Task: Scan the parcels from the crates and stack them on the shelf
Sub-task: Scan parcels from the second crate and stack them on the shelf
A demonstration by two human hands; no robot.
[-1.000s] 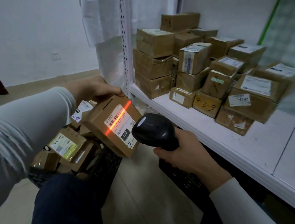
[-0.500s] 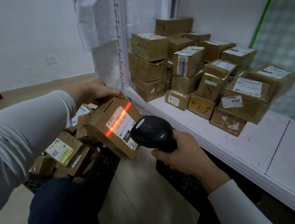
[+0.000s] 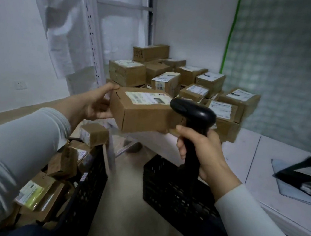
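My left hand (image 3: 96,103) grips the left end of a brown cardboard parcel (image 3: 141,114) with a white label on top, held level in the air in front of the shelf. My right hand (image 3: 201,149) is wrapped round the handle of a black barcode scanner (image 3: 194,112), whose head sits right beside the parcel's right end. Behind them, several labelled parcels (image 3: 175,81) are stacked on the white shelf (image 3: 244,152). A black crate (image 3: 84,183) at lower left holds several more parcels (image 3: 36,191).
A second black crate (image 3: 171,188) stands on the floor under the shelf edge. A dark flat packet (image 3: 303,179) lies on the shelf at right. The perforated shelf upright (image 3: 90,31) rises at left, with white sheeting behind it.
The parcel has been lifted from over the crate up to shelf height and turned label-up. The red scan line is gone. The scanner has risen with my right hand.
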